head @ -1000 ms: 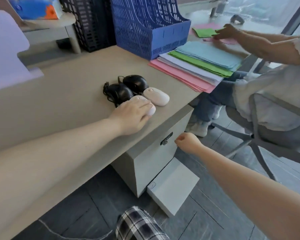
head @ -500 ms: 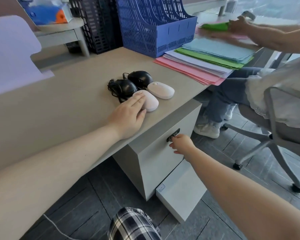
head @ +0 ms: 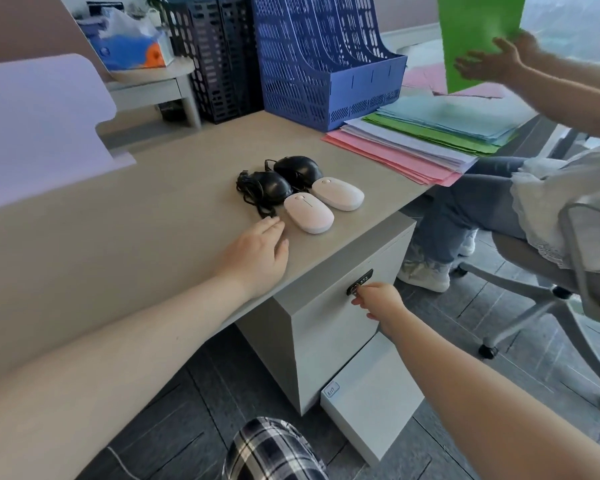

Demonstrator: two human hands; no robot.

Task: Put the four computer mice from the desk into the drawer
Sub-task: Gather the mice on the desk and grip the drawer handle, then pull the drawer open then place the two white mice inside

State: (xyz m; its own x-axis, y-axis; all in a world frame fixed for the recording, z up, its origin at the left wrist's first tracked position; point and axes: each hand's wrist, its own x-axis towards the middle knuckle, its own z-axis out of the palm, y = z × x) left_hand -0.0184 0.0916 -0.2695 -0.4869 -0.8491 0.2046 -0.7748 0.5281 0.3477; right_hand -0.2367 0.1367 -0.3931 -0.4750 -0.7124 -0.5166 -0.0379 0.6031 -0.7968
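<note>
Near the desk's front corner lie several mice in a cluster: two white ones, the near white mouse (head: pixel 309 213) and the far white mouse (head: pixel 338 193), and behind them two black corded ones, the left black mouse (head: pixel 270 184) and the right black mouse (head: pixel 298 169). My left hand (head: pixel 257 258) rests flat on the desk (head: pixel 118 237), fingers apart, just short of the near white mouse and holding nothing. My right hand (head: pixel 374 301) is below the desk edge with its fingertips on the black handle (head: pixel 359 283) of the drawer (head: pixel 333 323), which is shut.
A blue file rack (head: pixel 326 64) and a dark one (head: pixel 215 57) stand at the back. Stacked coloured papers (head: pixel 423 140) lie at the right. A seated person (head: pixel 534 202) on a chair holds up a green sheet (head: pixel 478 39). A white box (head: pixel 371 403) leans on the floor by the cabinet.
My left hand has slid back off the near white mouse onto the bare desk. My right hand has come up to the drawer handle. The other person has lifted a green sheet.
</note>
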